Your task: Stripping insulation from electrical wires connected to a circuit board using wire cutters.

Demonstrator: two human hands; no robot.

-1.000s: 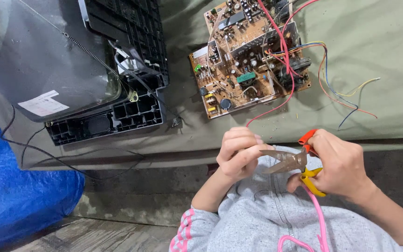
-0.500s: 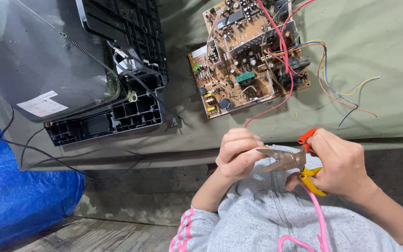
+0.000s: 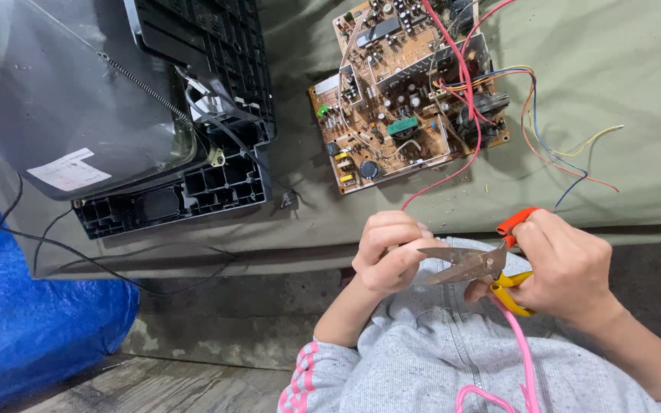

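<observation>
My right hand point(image 3: 564, 268) grips a pair of snips point(image 3: 472, 264) with one red and one yellow handle; the worn metal blades are spread apart and point left. My left hand point(image 3: 388, 248) is closed around the end of a thin red wire point(image 3: 441, 177), which sits between the blade tips. That wire runs up and away to a brown circuit board point(image 3: 399, 99) lying on the olive cloth. Both hands hover above my lap, just in front of the cloth's edge.
A dark picture tube point(image 3: 63, 99) rests in a black plastic frame point(image 3: 208, 115) at the left. Loose coloured wires point(image 3: 568, 153) trail right of the board. An olive cloth point(image 3: 636, 84) covers the surface; a blue tarp point(image 3: 24, 306) lies at lower left. A pink cord point(image 3: 518, 352) hangs over my grey top.
The snips' handles have spread and the blades have opened a little wider around the wire. My hands stay in nearly the same place.
</observation>
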